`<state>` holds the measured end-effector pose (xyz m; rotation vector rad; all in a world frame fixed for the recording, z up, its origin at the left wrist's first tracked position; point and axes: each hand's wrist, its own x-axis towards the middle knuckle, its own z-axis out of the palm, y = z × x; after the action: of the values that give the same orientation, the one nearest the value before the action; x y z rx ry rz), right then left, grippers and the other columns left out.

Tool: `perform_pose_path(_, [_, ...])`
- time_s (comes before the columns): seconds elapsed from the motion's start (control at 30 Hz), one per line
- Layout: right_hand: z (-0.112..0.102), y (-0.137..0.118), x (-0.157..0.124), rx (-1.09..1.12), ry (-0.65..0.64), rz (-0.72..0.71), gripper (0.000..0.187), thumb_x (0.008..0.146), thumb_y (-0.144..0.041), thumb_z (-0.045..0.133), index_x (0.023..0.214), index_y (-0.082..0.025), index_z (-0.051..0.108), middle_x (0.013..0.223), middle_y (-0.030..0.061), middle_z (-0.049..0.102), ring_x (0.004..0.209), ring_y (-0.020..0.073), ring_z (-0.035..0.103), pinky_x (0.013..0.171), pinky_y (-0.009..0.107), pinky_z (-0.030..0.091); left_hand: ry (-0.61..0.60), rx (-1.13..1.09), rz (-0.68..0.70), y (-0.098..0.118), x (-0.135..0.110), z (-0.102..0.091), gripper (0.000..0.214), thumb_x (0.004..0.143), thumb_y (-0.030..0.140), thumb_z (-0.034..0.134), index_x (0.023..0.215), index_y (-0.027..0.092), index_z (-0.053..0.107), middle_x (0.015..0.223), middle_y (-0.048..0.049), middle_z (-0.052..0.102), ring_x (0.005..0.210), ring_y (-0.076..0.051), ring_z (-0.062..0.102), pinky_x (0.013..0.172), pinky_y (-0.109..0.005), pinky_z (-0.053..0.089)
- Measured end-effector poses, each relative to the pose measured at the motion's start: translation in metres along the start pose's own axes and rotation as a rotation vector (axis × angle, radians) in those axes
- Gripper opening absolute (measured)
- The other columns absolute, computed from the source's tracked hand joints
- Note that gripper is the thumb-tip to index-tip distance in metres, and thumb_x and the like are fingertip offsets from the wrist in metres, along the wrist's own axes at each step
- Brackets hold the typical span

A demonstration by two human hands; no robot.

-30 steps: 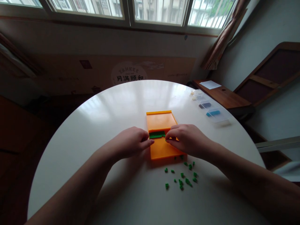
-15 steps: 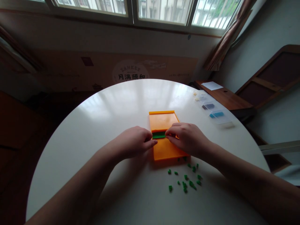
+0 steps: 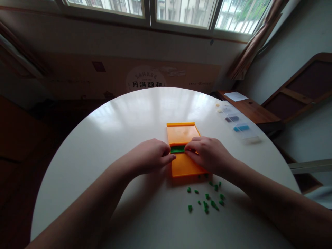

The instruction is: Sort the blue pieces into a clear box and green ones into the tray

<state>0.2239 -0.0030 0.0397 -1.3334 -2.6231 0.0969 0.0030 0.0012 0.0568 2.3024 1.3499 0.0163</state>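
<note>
An orange plastic case (image 3: 185,165) lies on the white table, its two flat panels on either side of a green studded strip (image 3: 177,149). My left hand (image 3: 155,155) grips the case's left edge beside the strip, fingers curled and thumb over the near panel. At the strip's other end, my right hand (image 3: 207,150) has its thumb and forefinger pinched together on the strip. Whatever lies between those fingertips is hidden. Small green bricks (image 3: 207,196) are scattered on the table just below the case.
Clear plastic boxes (image 3: 250,140) stand along the right rim of the round white table (image 3: 98,138), with blue pieces (image 3: 241,128) and dark pieces (image 3: 232,118) inside. Beyond the rim is a wooden desk (image 3: 254,110) with a white paper (image 3: 236,96).
The view has shifted slightly, so everything sits a little further right. Both hands stay at the two ends of the green strip, with hardly any movement.
</note>
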Motion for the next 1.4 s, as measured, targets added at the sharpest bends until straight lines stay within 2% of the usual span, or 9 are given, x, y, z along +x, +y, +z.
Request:
perform_pose_path(0.4, [-0.007,0.004,-0.005,0.004,0.053,0.058,0.016,0.090,-0.027,0.056,0.087,-0.023,0.072,0.086,-0.0006,0.070,0.078,0.0148,0.061,0.061,0.026,0.035,-0.016,0.007,-0.011,0.001,0.000,0.000,0.038,0.085,0.049,0.048,0.063,0.020,0.060,0.061,-0.0010,0.058,0.051,-0.014,0.045,0.047,-0.027,0.028])
perform_pose_path(0.7, [-0.007,0.006,-0.004,-0.059,-0.051,0.128,0.019,0.088,-0.032,0.057,0.087,-0.027,0.075,0.086,-0.0015,0.072,0.077,0.0160,0.063,0.058,0.027,0.034,-0.030,0.019,-0.033,0.003,-0.001,-0.002,0.038,0.085,0.050,0.047,0.065,0.021,0.061,0.062,-0.0017,0.060,0.053,-0.015,0.046,0.049,-0.028,0.029])
perform_pose_path(1.4, [-0.004,0.005,-0.002,-0.074,-0.049,0.108,0.020,0.089,-0.032,0.056,0.089,-0.028,0.076,0.087,-0.0007,0.072,0.076,0.0154,0.063,0.057,0.027,0.032,-0.021,0.016,-0.016,-0.001,0.001,0.000,0.039,0.085,0.051,0.046,0.063,0.021,0.059,0.062,-0.0014,0.060,0.053,-0.014,0.047,0.048,-0.027,0.029])
